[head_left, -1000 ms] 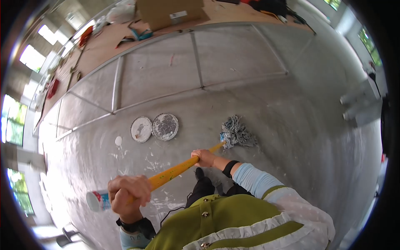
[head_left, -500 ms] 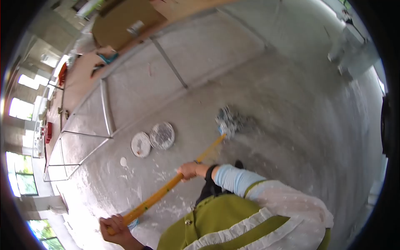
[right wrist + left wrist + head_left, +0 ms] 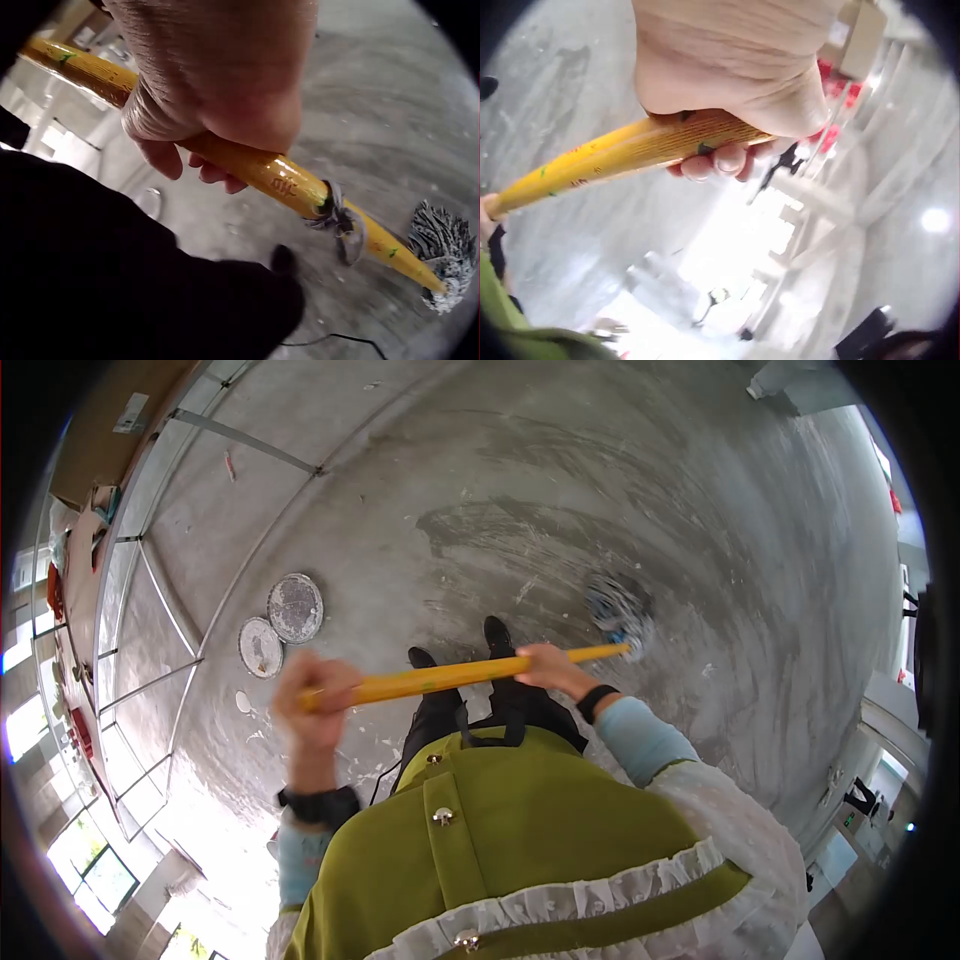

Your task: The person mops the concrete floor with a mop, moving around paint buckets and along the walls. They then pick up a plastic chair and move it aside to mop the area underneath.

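A mop with a yellow handle (image 3: 430,680) crosses in front of the body in the head view. My left hand (image 3: 318,695) grips the handle near its upper end, fingers wrapped round it in the left wrist view. Farther down, my right hand (image 3: 550,666) holds the same handle, with a knotted grey cloth strip (image 3: 341,225) tied below it in the right wrist view. The grey string mop head (image 3: 618,608) lies on the concrete floor (image 3: 480,550), to the right of the feet. Dark wet streaks spread over the floor ahead of it.
Two round, white-smeared lids (image 3: 296,608) lie on the floor at the left. Beyond them runs a metal frame (image 3: 250,445), with a cardboard box (image 3: 110,435) behind it. Black shoes (image 3: 497,635) stand just below the mop head's level.
The mop head has swept to the right across the floor, and the handle has swung with it. The view has turned, so lids and frame appear farther left. Both hands keep their hold.
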`<state>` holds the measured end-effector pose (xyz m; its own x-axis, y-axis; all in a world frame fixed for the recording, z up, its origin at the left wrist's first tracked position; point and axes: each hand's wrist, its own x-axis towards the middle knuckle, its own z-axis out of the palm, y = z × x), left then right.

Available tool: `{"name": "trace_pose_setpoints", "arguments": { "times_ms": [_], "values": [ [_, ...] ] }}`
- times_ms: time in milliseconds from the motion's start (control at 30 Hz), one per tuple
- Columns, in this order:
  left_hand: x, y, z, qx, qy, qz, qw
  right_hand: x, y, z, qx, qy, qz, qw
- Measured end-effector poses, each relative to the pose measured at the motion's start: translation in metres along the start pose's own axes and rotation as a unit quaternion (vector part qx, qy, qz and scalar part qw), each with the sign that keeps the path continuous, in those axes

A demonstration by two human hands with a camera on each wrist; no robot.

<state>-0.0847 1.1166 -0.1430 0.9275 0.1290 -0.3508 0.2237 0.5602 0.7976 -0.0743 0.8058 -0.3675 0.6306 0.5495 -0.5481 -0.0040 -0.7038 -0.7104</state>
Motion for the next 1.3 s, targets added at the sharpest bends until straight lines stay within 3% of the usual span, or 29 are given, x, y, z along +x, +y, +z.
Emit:
{"name": "trace_pose_setpoints", "arguments": {
  "times_ms": [67, 100, 133, 200, 267, 333, 433, 600, 667, 733, 800, 967, 1067, 1167, 1300],
  "values": [
    [0.021, -0.056, 0.026, 0.005, -0.105, -0.016, 0.994, -0.032, 0.077, 0.010, -0.004, 0.016, 0.059, 0.998],
    [0.025, -0.074, 0.044, 0.029, -0.108, -0.079, 0.991, -0.055, 0.093, 0.001, 0.025, 0.015, 0.074, 0.997],
    [0.028, -0.087, 0.057, 0.138, -0.178, -0.072, 0.972, -0.074, 0.112, 0.000, 0.041, 0.004, 0.097, 0.994],
    [0.032, -0.096, 0.077, 0.069, -0.240, -0.217, 0.944, -0.103, 0.143, 0.007, 0.051, 0.001, 0.094, 0.994],
    [0.035, -0.104, 0.080, 0.061, -0.289, -0.244, 0.924, -0.111, 0.141, 0.014, 0.042, 0.008, 0.062, 0.997],
    [0.038, -0.101, 0.074, 0.046, -0.295, -0.243, 0.923, -0.114, 0.122, 0.013, 0.073, 0.009, 0.176, 0.982],
    [0.041, -0.076, 0.060, 0.035, -0.300, -0.226, 0.926, -0.092, 0.089, 0.016, 0.144, -0.009, 0.185, 0.972],
    [0.042, 0.008, 0.004, -0.015, -0.211, -0.135, 0.968, -0.017, 0.014, 0.025, 0.093, -0.039, 0.083, 0.991],
    [0.031, 0.048, -0.037, 0.135, -0.201, 0.046, 0.969, 0.020, -0.034, 0.034, 0.058, -0.047, 0.036, 0.997],
    [0.012, 0.086, -0.080, 0.110, -0.123, 0.135, 0.977, 0.055, -0.096, 0.048, 0.008, -0.040, -0.022, 0.999],
    [-0.017, 0.131, -0.137, 0.046, -0.091, 0.144, 0.984, 0.093, -0.166, 0.065, -0.076, -0.047, -0.088, 0.992],
    [-0.131, 0.214, -0.252, 0.010, 0.170, 0.251, 0.953, 0.195, -0.316, 0.155, -0.234, -0.097, -0.274, 0.928],
    [-0.193, 0.230, -0.290, -0.018, 0.293, 0.288, 0.911, 0.235, -0.395, 0.210, -0.238, -0.080, -0.322, 0.913],
    [-0.219, 0.218, -0.312, 0.064, 0.335, 0.327, 0.881, 0.285, -0.429, 0.266, -0.182, -0.018, -0.403, 0.897],
    [-0.211, 0.196, -0.322, 0.186, 0.365, 0.359, 0.838, 0.332, -0.462, 0.297, -0.145, 0.019, -0.441, 0.886]
  ]
}}
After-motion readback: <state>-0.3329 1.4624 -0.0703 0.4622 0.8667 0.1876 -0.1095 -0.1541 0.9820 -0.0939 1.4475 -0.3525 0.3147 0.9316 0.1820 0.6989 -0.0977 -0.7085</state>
